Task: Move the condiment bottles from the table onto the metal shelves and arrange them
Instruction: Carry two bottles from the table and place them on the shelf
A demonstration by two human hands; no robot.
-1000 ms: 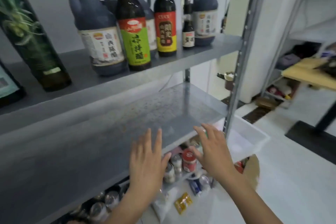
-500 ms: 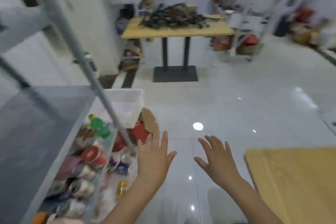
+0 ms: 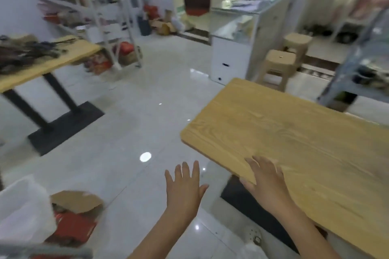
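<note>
Now both hands are held out flat with fingers spread, holding nothing: the left hand point(image 3: 185, 187) hangs over the glossy white tiled floor point(image 3: 136, 122), while the right hand point(image 3: 266, 181) lies over the near corner of the wooden table point(image 3: 294, 132), though whether it touches the wood cannot be told. The table's light, grained top shows bare around that hand, and where the condiment bottles are cannot be told from this view. Far left stands a second wooden table point(image 3: 63, 54) on a black base, with a dark tangled heap point(image 3: 25, 52) on it. Behind it runs white metal shelving point(image 3: 101, 17). Low left sit a white plastic bin point(image 3: 23, 210), a cardboard flap point(image 3: 77, 202) and red packaging point(image 3: 73, 227) whose print is too blurred to read. Two beige stools point(image 3: 277, 65) stand beside a white cabinet point(image 3: 229, 57)
</note>
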